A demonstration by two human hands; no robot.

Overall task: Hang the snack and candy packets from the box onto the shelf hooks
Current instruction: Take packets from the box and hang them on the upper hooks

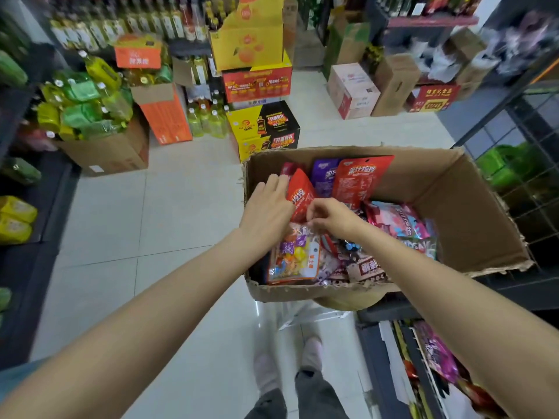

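An open cardboard box (472, 213) in front of me holds several snack and candy packets. Both hands are inside it at its left end. My left hand (267, 207) lies flat against a small red packet (299, 195) that stands on edge. My right hand (329, 217) pinches the top edge of a clear packet of mixed coloured candies (295, 257). A larger red packet (358, 179) and a purple packet (323, 176) lean against the far wall. Pink packets (396, 219) lie toward the right.
A wire-grid shelf (532, 164) rises to the right of the box, with hung packets (438, 355) lower right. Stacked drink cartons (263, 125) and a box of oil bottles (90, 116) stand across the tiled aisle (121, 225). My feet (287, 367) are below.
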